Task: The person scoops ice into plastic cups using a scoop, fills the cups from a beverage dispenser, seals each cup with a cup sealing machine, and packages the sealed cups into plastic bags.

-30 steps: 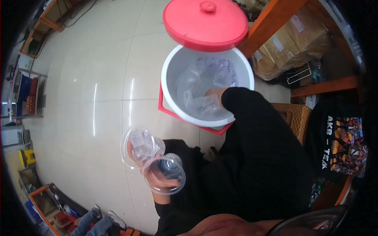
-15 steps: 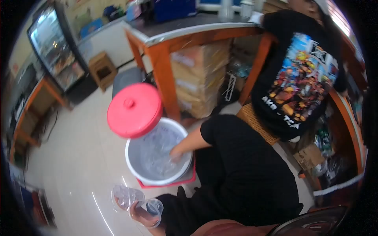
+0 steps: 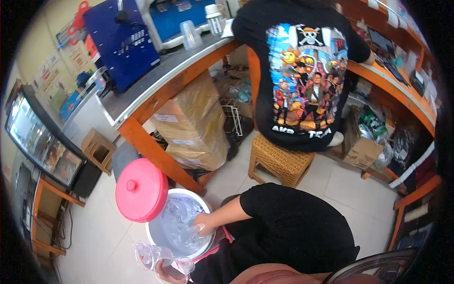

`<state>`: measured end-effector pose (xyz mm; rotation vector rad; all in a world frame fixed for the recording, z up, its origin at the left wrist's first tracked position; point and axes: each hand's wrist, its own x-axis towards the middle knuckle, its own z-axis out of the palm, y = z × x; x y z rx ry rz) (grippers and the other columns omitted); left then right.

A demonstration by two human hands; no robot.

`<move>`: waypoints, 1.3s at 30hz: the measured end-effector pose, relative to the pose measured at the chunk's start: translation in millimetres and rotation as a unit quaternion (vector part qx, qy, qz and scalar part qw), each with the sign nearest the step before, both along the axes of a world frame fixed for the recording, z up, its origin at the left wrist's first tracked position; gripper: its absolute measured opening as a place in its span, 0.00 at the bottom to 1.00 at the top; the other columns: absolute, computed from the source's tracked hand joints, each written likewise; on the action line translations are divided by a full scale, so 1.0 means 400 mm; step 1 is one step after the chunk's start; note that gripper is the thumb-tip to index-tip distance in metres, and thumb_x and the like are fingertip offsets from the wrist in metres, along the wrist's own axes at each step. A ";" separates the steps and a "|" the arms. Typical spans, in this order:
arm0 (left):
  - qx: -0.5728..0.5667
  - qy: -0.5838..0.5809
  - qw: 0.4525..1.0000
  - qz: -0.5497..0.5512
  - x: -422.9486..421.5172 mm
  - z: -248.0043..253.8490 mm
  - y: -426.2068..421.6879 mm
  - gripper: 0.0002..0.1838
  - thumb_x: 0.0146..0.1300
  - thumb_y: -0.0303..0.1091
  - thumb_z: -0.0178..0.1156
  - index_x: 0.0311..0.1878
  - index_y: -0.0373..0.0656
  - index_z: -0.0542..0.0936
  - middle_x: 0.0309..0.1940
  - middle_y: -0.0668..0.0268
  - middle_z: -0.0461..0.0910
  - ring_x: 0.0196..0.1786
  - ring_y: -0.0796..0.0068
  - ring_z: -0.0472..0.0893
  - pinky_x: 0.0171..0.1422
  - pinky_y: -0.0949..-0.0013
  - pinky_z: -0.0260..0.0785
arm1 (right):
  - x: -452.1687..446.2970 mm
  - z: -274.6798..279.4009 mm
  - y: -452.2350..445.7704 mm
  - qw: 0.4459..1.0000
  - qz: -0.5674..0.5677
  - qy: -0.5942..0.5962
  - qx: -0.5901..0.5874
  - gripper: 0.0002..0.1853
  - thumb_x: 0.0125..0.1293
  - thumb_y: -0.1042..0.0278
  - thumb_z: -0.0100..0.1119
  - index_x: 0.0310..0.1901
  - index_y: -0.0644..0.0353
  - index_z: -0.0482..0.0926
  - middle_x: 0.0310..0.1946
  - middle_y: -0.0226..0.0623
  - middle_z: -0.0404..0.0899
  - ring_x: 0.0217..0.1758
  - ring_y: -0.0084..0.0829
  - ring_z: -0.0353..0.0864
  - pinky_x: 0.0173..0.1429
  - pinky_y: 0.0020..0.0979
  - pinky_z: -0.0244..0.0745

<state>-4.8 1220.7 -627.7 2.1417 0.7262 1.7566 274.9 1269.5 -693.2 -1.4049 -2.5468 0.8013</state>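
From the head view, we look down on our two bare hands at the lower left. Our left grip is closed around two clear cups: the first cup sits on its far side, and the second cup just beside it, nearer our body. Both are held above the floor, close to the bucket; what they contain is too small for us to make out.

Our right grip reaches down inside the bucket, among the folds of a clear plastic bag. The fingers are partly hidden there, so we cannot tell whether they are closed on anything. A round pink lid stands tilted at the bucket's left, overlapping the rim from where we look.

Beyond the bucket, the bench carries a stack of cups, and wrapped cardboard boxes are piled beneath it. We also see a person in a black printed shirt, back toward us, seated on a wicker stool.
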 end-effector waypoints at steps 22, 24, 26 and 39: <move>-0.083 -0.031 0.989 -0.117 0.155 0.170 -0.028 0.53 0.44 0.64 0.66 0.65 0.34 0.59 0.60 0.54 0.57 0.65 0.55 0.58 0.68 0.48 0.49 | 0.008 -0.053 0.079 0.995 0.062 -0.078 0.020 0.15 0.49 0.53 0.56 0.30 0.54 0.84 0.30 0.43 0.83 0.37 0.45 0.83 0.40 0.41 0.76; -0.085 -0.030 0.994 -0.067 0.124 0.142 -0.044 0.53 0.44 0.64 0.66 0.65 0.34 0.60 0.60 0.54 0.57 0.66 0.55 0.58 0.69 0.49 0.49 | 0.008 -0.009 0.083 0.993 0.079 -0.088 -0.005 0.17 0.51 0.50 0.54 0.34 0.54 0.83 0.33 0.43 0.83 0.40 0.46 0.82 0.43 0.42 0.76; -0.084 -0.020 0.993 -0.080 0.098 0.149 -0.053 0.53 0.45 0.63 0.67 0.65 0.34 0.60 0.60 0.55 0.56 0.66 0.55 0.57 0.69 0.49 0.49 | 0.024 0.082 0.061 0.992 0.067 -0.097 -0.043 0.20 0.55 0.48 0.52 0.40 0.53 0.83 0.38 0.44 0.83 0.44 0.45 0.81 0.46 0.42 0.75; -0.114 -0.044 0.991 0.049 0.089 0.104 -0.141 0.57 0.35 0.70 0.70 0.62 0.36 0.65 0.59 0.55 0.62 0.65 0.56 0.62 0.66 0.50 0.58 | 0.045 0.074 0.035 0.993 0.029 -0.073 -0.085 0.24 0.55 0.43 0.49 0.42 0.52 0.82 0.41 0.43 0.83 0.46 0.46 0.81 0.48 0.44 0.75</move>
